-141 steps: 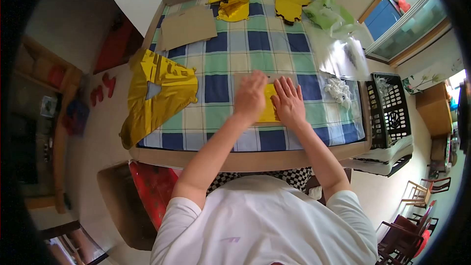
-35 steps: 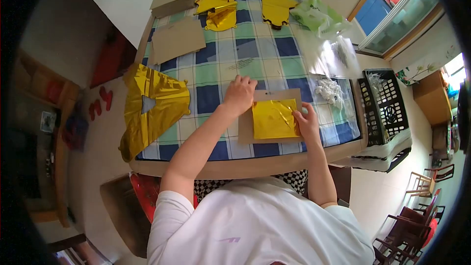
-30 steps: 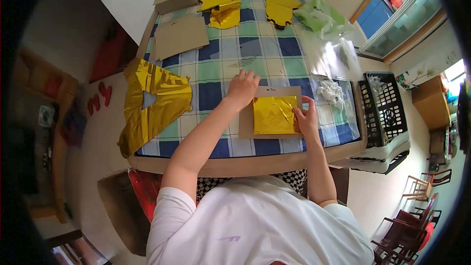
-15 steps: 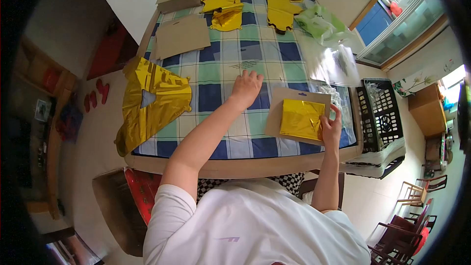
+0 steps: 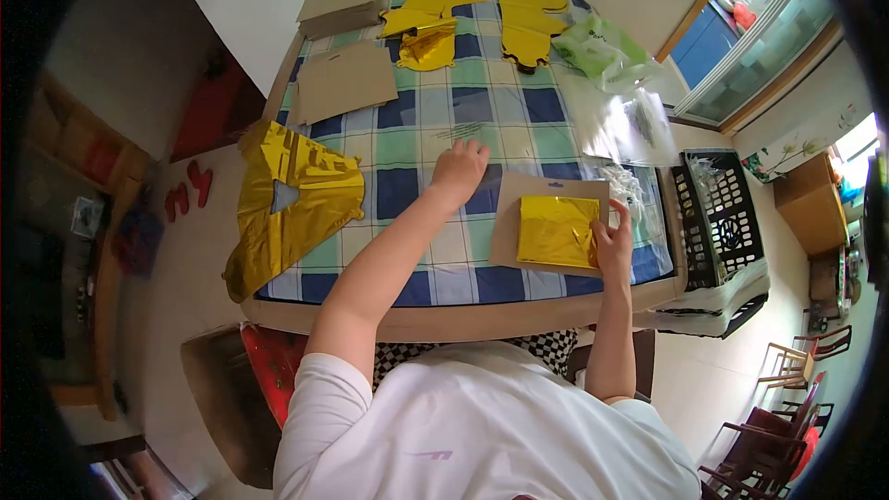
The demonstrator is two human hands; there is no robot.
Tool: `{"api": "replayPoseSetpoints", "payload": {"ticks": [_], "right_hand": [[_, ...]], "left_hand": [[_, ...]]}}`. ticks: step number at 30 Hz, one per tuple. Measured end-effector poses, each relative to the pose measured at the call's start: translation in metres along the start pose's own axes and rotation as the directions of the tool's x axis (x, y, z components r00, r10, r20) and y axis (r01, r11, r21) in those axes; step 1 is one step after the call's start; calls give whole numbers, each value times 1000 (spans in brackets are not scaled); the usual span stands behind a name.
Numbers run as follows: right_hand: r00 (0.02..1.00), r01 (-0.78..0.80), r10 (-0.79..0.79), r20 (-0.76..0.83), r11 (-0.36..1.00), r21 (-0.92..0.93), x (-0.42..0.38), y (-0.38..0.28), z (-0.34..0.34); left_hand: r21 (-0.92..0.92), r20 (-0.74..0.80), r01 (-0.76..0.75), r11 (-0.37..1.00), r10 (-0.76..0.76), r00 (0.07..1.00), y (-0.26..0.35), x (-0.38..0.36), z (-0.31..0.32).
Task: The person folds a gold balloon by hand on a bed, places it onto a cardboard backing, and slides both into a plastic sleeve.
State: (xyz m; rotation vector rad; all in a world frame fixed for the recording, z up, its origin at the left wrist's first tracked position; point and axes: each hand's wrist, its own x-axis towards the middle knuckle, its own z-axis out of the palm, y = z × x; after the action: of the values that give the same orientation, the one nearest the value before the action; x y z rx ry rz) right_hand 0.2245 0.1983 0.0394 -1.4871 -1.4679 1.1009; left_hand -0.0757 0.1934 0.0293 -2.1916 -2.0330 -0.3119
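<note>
My left hand (image 5: 460, 169) is over the middle of the checked cloth, fingers curled at the near edge of a clear plastic bag (image 5: 460, 128) with dark print. My right hand (image 5: 613, 239) pinches the right edge of a folded gold foil packet (image 5: 556, 230) and the brown cardboard (image 5: 506, 222) beneath it. That card has a small hang slot at its top. A spread gold foil piece (image 5: 315, 187) with a triangular hole lies to the left of my left arm.
Cardboard sheets (image 5: 344, 81) and a cardboard stack (image 5: 339, 9) lie at the back left. Further foil shapes (image 5: 528, 23) are at the back. A green-white bag (image 5: 602, 51), clear plastic packaging (image 5: 630, 130) and a black basket (image 5: 718, 213) stand along the right.
My right hand has shifted slightly left with the card and gold packet. My left hand has moved slightly left and down, near the clear bag.
</note>
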Motion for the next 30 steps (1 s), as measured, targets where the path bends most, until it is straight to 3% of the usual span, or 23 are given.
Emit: {"api": "replayPoseSetpoints", "payload": {"ticks": [4, 8, 10, 13, 17, 30], "right_hand": [[997, -66, 67, 41, 997, -26, -7, -10, 6], [989, 34, -33, 142, 999, 0, -14, -1, 45], [981, 58, -51, 188, 998, -32, -20, -3, 60], [970, 185, -138, 200, 953, -242, -22, -7, 63], [964, 229, -148, 223, 884, -407, -25, -9, 62], [961, 243, -165, 221, 885, -396, -28, -7, 64]], "left_hand": [[-196, -83, 29, 980, -46, 996, 5, 0, 3], [-283, -80, 4, 959, -28, 996, 25, -8, -2], [-285, -102, -16, 959, -14, 995, 28, -10, 1], [-269, -123, -34, 963, 0, 992, 29, -12, 1], [-261, -141, -49, 964, 12, 990, 30, -12, 3], [-228, -131, -103, 968, 74, 989, 39, -20, 2]]}}
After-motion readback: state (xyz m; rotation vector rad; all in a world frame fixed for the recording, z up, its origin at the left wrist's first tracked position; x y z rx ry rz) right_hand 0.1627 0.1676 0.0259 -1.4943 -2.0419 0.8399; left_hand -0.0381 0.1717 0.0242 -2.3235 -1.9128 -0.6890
